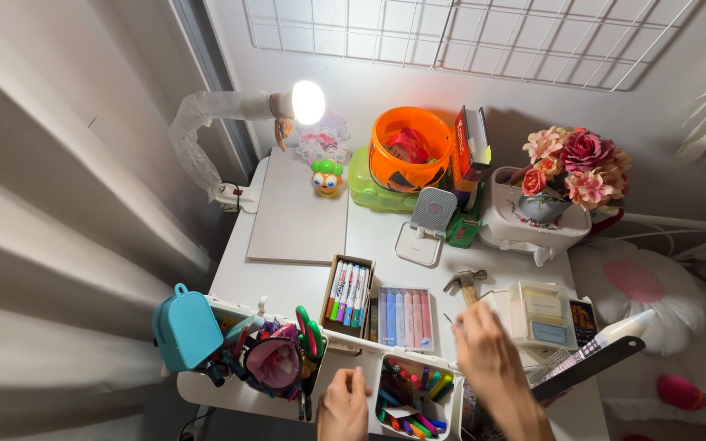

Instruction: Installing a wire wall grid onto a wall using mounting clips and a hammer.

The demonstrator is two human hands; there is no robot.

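The blurred right hand perhaps hides the hammer handle.
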